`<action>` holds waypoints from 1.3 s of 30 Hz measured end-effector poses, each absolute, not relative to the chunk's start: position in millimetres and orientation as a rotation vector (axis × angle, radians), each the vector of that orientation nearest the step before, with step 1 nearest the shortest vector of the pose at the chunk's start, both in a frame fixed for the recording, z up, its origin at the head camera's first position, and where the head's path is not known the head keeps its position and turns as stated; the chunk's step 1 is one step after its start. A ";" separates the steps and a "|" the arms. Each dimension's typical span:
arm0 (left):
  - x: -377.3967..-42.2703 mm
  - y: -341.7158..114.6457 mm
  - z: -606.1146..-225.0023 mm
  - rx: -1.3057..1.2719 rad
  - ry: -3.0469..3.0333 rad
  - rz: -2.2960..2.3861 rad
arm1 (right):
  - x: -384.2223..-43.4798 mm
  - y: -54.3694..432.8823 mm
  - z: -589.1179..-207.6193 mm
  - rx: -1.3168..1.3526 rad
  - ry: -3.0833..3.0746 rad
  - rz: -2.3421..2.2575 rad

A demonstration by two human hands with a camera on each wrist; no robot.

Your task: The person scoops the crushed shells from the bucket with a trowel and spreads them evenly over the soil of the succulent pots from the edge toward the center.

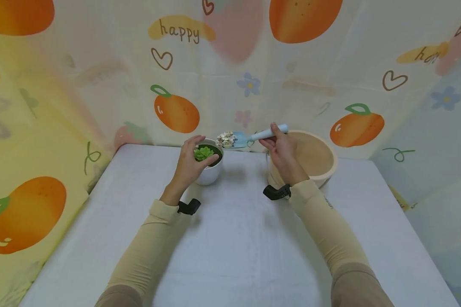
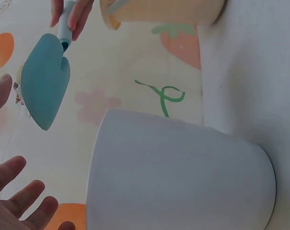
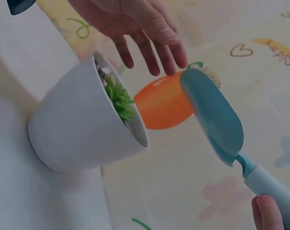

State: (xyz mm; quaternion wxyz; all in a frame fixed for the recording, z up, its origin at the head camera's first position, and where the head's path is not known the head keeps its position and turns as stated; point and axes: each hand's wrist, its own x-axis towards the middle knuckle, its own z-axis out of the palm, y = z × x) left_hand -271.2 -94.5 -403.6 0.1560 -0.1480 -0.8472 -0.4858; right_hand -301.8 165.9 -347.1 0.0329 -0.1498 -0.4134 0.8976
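Note:
My right hand grips the pale blue handle of a small garden trowel, held above the table. On its blade lies a heap of whitish stone chips, close by the rim of a white flowerpot. A green succulent grows in that pot, with dark green around it. Over the pot's left side, my left hand is spread with thumb and fingers apart and holds nothing. The right wrist view shows the left fingers loosely extended above the pot's mouth, with the trowel's underside facing the camera.
A large beige tub stands behind and right of my right hand, partly hidden by it. White cloth covers the table. Right behind the pots hangs a curtain printed with oranges, hearts and flowers.

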 end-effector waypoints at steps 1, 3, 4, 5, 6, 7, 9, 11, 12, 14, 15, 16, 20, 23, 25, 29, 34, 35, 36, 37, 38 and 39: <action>-271.7 -95.5 -403.8 -0.425 -2.421 -1.390 | -302.1 164.4 -347.0 -0.468 -1.278 2.747; -271.5 -97.8 -403.8 -0.426 -2.414 -1.384 | -302.6 161.8 -346.9 -0.472 -1.286 2.729; -271.5 -99.0 -404.0 -0.424 -2.409 -1.381 | -302.7 160.6 -347.0 -0.470 -1.286 2.727; -271.5 -100.2 -404.4 -0.420 -2.406 -1.378 | -302.8 159.1 -347.0 -0.465 -1.295 2.721; -271.7 -101.4 -405.0 -0.416 -2.404 -1.375 | -302.8 157.6 -347.1 -0.463 -1.292 2.720; -271.8 -102.4 -405.5 -0.413 -2.403 -1.373 | -302.7 156.3 -347.2 -0.459 -1.299 2.715; -272.3 -104.1 -406.6 -0.407 -2.404 -1.373 | -302.7 153.0 -347.7 -0.448 -1.328 2.698; -272.8 -105.6 -407.8 -0.403 -2.407 -1.374 | -302.5 149.7 -348.2 -0.442 -1.343 2.686; -273.0 -106.2 -408.2 -0.402 -2.411 -1.373 | -302.2 148.2 -348.5 -0.440 -1.345 2.683; -273.5 -107.9 -409.6 -0.396 -2.418 -1.372 | -301.6 145.2 -349.1 -0.429 -1.362 2.672; -273.8 -109.0 -410.7 -0.390 -2.424 -1.373 | -301.2 143.8 -349.3 -0.423 -1.367 2.670; -273.8 -110.3 -411.5 -0.384 -2.427 -1.375 | -300.7 142.3 -349.7 -0.419 -1.377 2.667; -274.0 -115.7 -414.2 -0.352 -2.440 -1.404 | -299.6 136.7 -352.0 -0.408 -1.417 2.654; -273.7 -119.5 -414.2 -0.321 -2.451 -1.436 | -299.5 132.3 -353.6 -0.413 -1.430 2.648; -273.9 -121.7 -414.2 -0.302 -2.457 -1.451 | -299.5 129.0 -354.2 -0.408 -1.446 2.639; -275.2 -125.7 -415.8 -0.294 -2.466 -1.464 | -299.2 122.9 -355.6 -0.379 -1.473 2.623; -277.3 -131.3 -421.6 -0.290 -2.517 -1.437 | -299.0 117.1 -360.6 -0.368 -1.513 2.608; -277.6 -132.5 -423.1 -0.280 -2.534 -1.435 | -298.9 116.0 -361.6 -0.371 -1.521 2.604; -278.0 -133.6 -424.5 -0.267 -2.553 -1.433 | -298.9 115.0 -362.5 -0.376 -1.526 2.603; -278.5 -134.8 -426.1 -0.252 -2.577 -1.429 | -298.9 114.1 -363.4 -0.383 -1.531 2.602; -278.8 -136.1 -427.1 -0.237 -2.600 -1.427 | -298.9 113.1 -363.8 -0.387 -1.533 2.602; -279.0 -137.2 -428.0 -0.223 -2.626 -1.420 | -298.9 112.3 -364.2 -0.394 -1.537 2.600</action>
